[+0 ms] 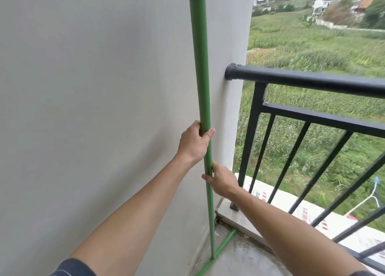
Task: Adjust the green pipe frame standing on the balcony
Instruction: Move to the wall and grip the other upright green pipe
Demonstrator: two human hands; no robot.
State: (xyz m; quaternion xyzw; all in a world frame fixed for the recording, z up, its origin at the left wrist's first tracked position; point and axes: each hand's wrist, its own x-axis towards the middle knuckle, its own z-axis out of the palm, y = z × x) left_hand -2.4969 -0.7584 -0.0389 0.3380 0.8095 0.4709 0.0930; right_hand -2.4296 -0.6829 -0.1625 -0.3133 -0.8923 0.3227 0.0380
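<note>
The green pipe frame (201,67) stands upright close to the white wall, its long vertical pipe running from a fitting at the top of the view down to a green base pipe (224,245) lying on the balcony floor. My left hand (194,142) is wrapped around the vertical pipe at mid height, thumb on the right side. Lower down, my right hand (221,181) grips the same pipe from the right, fingers curled round it. The frame's top and far side are out of view.
A white wall (93,109) fills the left. A black metal railing (312,82) with slanted bars runs along the right, fixed to the wall. A low tiled ledge (235,217) sits under it. Grey concrete floor (245,259) lies below; green fields and buildings beyond.
</note>
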